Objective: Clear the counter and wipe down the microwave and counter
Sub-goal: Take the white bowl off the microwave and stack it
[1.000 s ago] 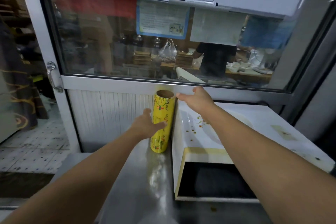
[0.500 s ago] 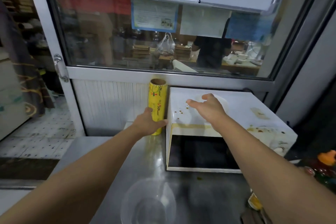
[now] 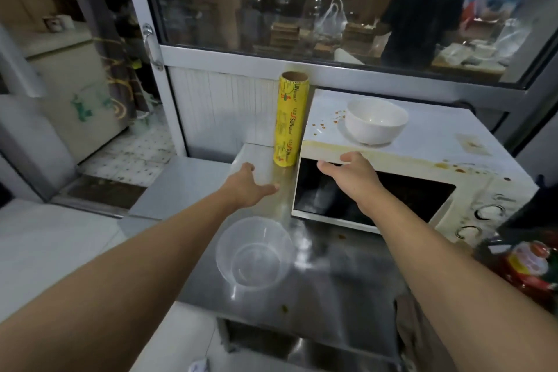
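The yellow roll of cling film (image 3: pixel 290 119) stands upright on the steel counter (image 3: pixel 326 278), just beside the left wall of the microwave (image 3: pixel 392 178) and against the panel under the window. It looks light and stiff, with a smooth, probably slippery wrapper and a hollow cardboard core; being tall and narrow it would tip easily, so a grip round its middle seems safest.

The left hand (image 3: pixel 246 189) is released, fingers loosely spread above the counter near the roll and apart from it. The right hand (image 3: pixel 347 174) is also relaxed and holds nothing, in front of the upper left corner of the microwave door; whether it touches the door I cannot tell.

A white bowl (image 3: pixel 376 121) sits on top of the microwave, near a scatter of brown drops. It looks like ceramic, so heavier and breakable; take it by the rim or cup it from below. Its inside looks empty apart from faint marks.

A clear plastic bowl (image 3: pixel 253 254) stands on the counter in front, empty, light and flexible. Stains also mark the microwave's top edge and the counter.
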Available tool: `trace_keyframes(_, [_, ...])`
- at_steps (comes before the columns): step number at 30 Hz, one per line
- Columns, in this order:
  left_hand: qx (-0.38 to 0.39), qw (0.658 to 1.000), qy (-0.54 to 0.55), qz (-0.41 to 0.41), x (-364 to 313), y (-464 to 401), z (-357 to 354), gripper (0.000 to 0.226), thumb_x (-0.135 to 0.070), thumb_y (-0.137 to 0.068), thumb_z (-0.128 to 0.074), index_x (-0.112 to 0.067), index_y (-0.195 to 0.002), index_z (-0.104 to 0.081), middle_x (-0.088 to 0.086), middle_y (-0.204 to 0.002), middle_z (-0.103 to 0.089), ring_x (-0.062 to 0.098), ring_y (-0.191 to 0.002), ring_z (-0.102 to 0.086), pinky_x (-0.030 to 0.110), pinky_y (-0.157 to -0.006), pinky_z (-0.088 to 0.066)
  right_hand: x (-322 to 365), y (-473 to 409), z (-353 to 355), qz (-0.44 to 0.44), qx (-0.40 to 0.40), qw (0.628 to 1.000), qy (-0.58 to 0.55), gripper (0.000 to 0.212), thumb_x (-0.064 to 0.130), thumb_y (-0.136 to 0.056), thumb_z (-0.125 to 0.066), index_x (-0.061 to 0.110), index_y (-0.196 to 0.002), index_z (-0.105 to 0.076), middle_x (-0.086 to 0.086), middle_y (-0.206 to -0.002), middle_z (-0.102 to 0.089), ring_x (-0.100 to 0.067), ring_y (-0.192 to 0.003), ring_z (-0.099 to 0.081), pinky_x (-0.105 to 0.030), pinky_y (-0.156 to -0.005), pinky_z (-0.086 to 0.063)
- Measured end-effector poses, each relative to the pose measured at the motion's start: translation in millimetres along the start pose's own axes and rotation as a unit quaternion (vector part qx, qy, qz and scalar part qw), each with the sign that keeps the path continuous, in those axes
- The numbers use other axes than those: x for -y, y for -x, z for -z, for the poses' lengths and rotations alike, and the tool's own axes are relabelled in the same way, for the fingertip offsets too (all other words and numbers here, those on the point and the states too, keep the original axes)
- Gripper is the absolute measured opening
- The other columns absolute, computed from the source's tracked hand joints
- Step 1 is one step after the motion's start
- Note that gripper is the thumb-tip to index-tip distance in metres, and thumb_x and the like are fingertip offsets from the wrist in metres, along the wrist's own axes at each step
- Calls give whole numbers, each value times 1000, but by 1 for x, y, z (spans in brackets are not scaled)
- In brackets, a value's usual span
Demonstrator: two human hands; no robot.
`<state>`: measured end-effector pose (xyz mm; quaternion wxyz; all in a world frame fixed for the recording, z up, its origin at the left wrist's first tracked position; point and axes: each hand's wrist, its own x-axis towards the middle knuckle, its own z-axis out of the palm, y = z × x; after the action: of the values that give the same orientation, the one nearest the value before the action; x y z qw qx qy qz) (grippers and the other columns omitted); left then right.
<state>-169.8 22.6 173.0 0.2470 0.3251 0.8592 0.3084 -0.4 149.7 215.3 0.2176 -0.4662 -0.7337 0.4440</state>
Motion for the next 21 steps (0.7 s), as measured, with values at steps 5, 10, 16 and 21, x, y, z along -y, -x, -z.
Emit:
trace_keyframes(5, [-11,998,-27,50,33,15,-4,88,-52,-77,-67,-12,-143,-26,13,-140,-44,30,-124,-46,35,-95,-40,-20,8,-26,-18,41,999,1,70,44,-79,-69,13,-135,-41,-6,-137,-48,-23,-122,-48,-29,-87,-37])
trace_keyframes(10, [-10,996,-30,82,63,18,-17,84,-44,-77,-71,-10,-141,-29,11,-137,-46,29,-121,-49,35,-94,-42,-44,16,-53,-36,64,997,38,68,45,-79,-68,14,-134,-43,-5,-130,-55,-23,-116,-52,-30,-87,-40])
trace_keyframes(16, [-3,989,-90,115,110,13,-42,80,-41,-74,-74,-8,-137,-37,12,-136,-49,30,-122,-48,42,-102,-42,-76,22,-91,-68,75,993,55,59,41,-77,-69,13,-127,-51,-2,-114,-62,-18,-100,-57,-25,-81,-41])
trace_keyframes(21, [18,986,-102,134,136,2,-55,54,-25,-78,-71,-3,-123,-51,16,-119,-60,31,-108,-58,39,-92,-49,-90,17,-110,-90,69,993,27,58,34,-76,-73,11,-124,-53,-3,-112,-60,-19,-100,-56,-27,-83,-42])
